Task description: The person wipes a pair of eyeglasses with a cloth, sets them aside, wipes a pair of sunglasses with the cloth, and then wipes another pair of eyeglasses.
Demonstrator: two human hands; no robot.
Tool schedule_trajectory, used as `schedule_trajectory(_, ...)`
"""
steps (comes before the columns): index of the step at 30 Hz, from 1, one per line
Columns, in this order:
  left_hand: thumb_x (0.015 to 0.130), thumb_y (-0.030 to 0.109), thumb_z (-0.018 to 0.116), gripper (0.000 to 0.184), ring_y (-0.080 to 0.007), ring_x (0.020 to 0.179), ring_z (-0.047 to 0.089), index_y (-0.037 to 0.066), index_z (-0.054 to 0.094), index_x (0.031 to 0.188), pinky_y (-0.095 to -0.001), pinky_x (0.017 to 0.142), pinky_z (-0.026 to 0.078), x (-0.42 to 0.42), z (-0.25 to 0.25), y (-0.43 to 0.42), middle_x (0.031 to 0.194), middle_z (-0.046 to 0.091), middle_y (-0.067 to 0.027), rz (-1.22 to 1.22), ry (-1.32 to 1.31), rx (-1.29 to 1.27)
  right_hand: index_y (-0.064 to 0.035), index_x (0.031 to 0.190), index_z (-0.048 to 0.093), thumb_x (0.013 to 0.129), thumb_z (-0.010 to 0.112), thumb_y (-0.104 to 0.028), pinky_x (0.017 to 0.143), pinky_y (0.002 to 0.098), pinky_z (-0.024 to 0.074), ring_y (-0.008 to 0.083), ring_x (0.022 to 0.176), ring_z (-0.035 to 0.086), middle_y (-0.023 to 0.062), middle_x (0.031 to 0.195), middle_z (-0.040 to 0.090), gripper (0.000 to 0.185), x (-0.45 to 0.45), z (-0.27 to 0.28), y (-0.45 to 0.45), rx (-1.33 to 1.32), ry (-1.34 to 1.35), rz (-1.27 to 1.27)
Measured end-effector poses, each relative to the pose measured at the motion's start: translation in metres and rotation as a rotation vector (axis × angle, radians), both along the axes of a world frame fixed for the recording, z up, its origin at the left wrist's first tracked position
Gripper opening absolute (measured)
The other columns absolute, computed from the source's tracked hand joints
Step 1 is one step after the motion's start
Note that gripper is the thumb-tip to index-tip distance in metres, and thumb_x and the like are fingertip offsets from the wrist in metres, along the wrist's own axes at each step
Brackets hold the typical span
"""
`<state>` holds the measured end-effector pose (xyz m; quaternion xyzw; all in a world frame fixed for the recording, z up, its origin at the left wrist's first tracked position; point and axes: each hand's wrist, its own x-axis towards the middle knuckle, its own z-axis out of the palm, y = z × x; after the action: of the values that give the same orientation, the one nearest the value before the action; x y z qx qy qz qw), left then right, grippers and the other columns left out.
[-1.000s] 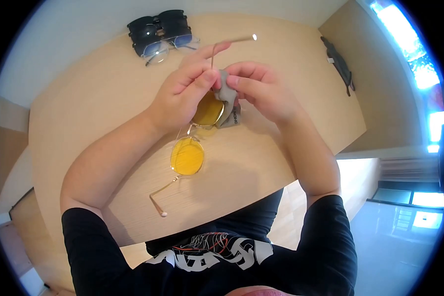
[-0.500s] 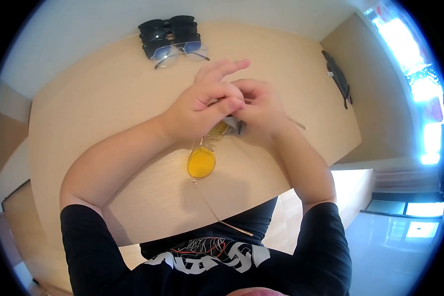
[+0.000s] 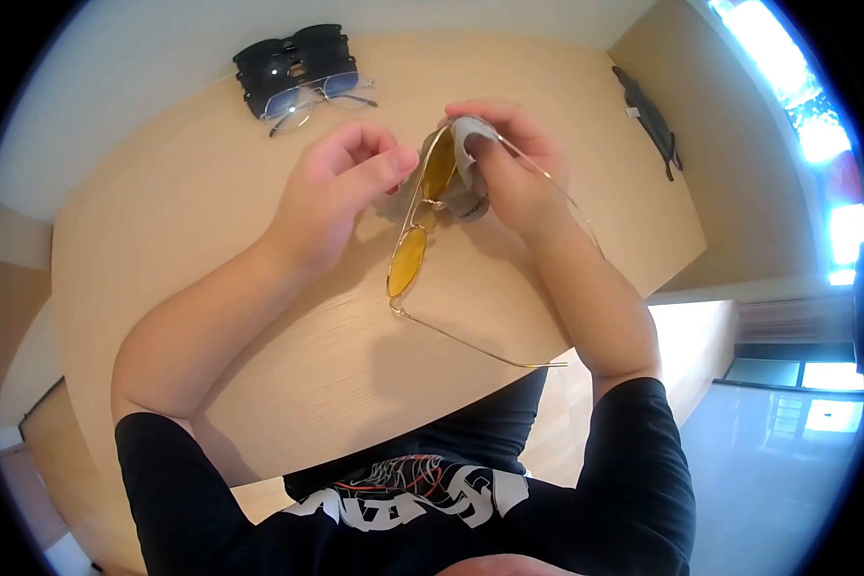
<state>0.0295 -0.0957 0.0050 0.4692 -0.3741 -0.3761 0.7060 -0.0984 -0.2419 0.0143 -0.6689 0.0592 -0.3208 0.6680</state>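
My right hand [image 3: 518,163] grips the upper lens of yellow-tinted sunglasses [image 3: 409,261] through a grey cleaning cloth [image 3: 468,154] with dark printing. The glasses have a thin gold frame and hang tilted above the table. One temple arm slants down to the lower right; the other passes along my right wrist. Close to the left side of the upper lens is my left hand [image 3: 346,187], its fingers curled and thumb drawn in. A fold of grey cloth shows below the left thumb, but whether those fingers pinch it is hidden.
A pale wooden table [image 3: 202,182] lies under my hands. At its far edge rest several pairs of glasses: dark sunglasses [image 3: 293,58] and clear metal-framed ones [image 3: 312,96]. A dark strap-like item [image 3: 649,120] lies by the wooden panel at right.
My hands have moved apart, the left going left and down. The sunglasses have risen and turned, showing the upper lens and more of the cloth. The view has shifted slightly.
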Motion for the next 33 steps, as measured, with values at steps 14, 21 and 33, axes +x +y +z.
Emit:
schedule_trajectory(14,0.085,0.009,0.065,0.008,-0.0116,0.081,0.060,0.001,0.064,0.087,-0.0246,0.077,0.046,0.011,0.007,0.009,0.087,0.066,-0.0056,-0.239,0.094,0.156,-0.0033,0.105,0.066,0.090,0.058,-0.003,0.063,0.0208,0.0456,0.0067,0.078,0.057,0.0012,0.088,0.064,0.017,0.003,-0.008,-0.011,-0.036,-0.122,-0.079)
schedule_trajectory(21,0.086,0.010,0.064,0.008,-0.0251,0.102,0.063,0.005,0.059,0.082,-0.0377,0.089,0.049,0.003,0.009,0.002,0.102,0.067,-0.0174,-0.391,0.266,0.181,-0.0036,0.106,0.066,0.091,0.056,-0.005,0.070,0.0238,0.0482,0.0098,0.083,0.059,0.0036,0.093,0.064,0.018,0.003,-0.006,-0.011,-0.011,-0.088,-0.003)
schedule_trajectory(33,0.086,0.003,0.063,0.017,-0.0288,0.094,0.067,0.008,0.052,0.098,-0.0399,0.085,0.053,0.008,-0.001,0.000,0.096,0.069,-0.0145,-0.338,0.286,0.119,0.0023,0.106,0.067,0.091,0.055,-0.002,0.078,0.0260,0.0504,0.0136,0.086,0.062,0.0093,0.095,0.068,0.020,0.008,0.001,-0.016,0.154,-0.005,0.040)
